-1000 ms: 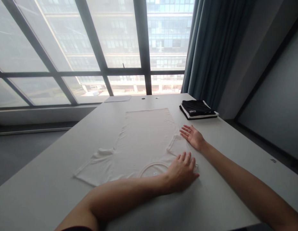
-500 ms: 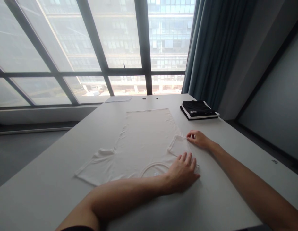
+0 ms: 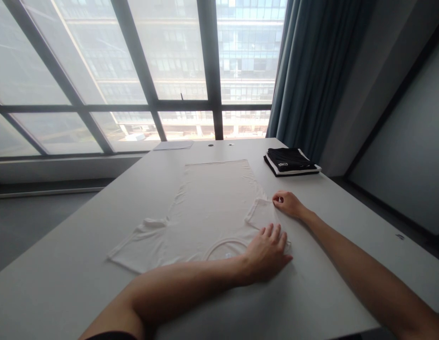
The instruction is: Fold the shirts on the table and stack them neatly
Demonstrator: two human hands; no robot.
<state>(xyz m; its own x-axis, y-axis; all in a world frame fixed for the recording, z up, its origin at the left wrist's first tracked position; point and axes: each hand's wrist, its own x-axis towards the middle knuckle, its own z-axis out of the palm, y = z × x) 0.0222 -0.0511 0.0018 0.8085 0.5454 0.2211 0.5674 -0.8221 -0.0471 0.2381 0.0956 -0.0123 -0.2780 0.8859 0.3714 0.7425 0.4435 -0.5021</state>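
My left hand [image 3: 267, 252] rests palm down, open with the fingers a little apart, pressing on the near right corner of the white shirt [image 3: 215, 198], just beside its collar [image 3: 226, 243]. My right hand [image 3: 286, 203] is nearly closed, thumb and fingertips pinching the edge of the sleeve [image 3: 262, 212] on that side. The shirt lies spread flat on the tabletop [image 3: 141, 189] in front of me, collar towards me, hem at the far end. Beyond my right hand sits a stack of folded clothes [image 3: 292, 160], black on top.
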